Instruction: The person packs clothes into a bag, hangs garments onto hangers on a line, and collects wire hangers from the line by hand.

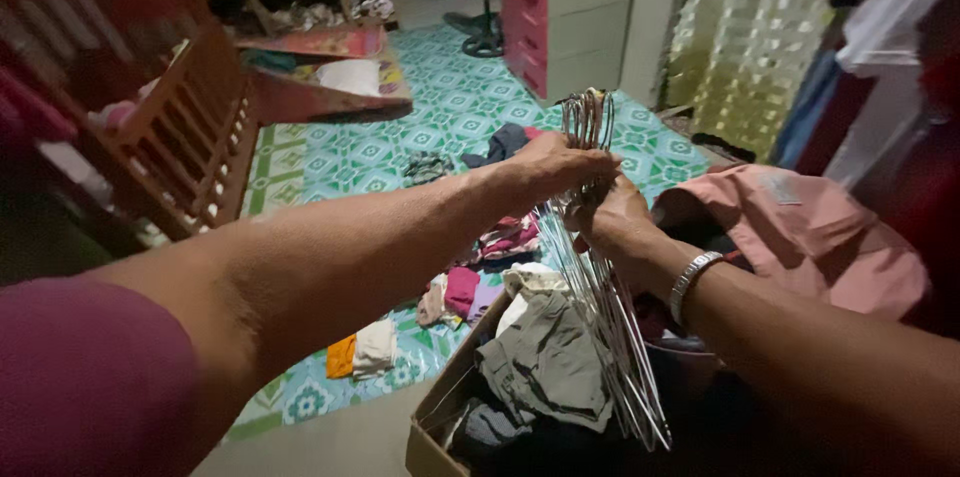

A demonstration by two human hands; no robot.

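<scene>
Both hands grip one bundle of wire hangers [600,277]: left hand [555,169] pinching near hooks, right hand [615,222] closed below, above cardboard box [430,437] of clothes.

Both hands meet on a bundle of thin silvery wire hangers [605,312] — the left hand [553,169] closed near the hooks at the top, the right hand [612,222], with a silver metal bracelet [692,282] on its wrist, gripping just below. The hangers slant down over an open brown cardboard box [428,442] of crumpled grey-green clothes [545,357]. A pink garment [810,237] lies to the right — small clothes are scattered on the green patterned floor [450,107].
</scene>
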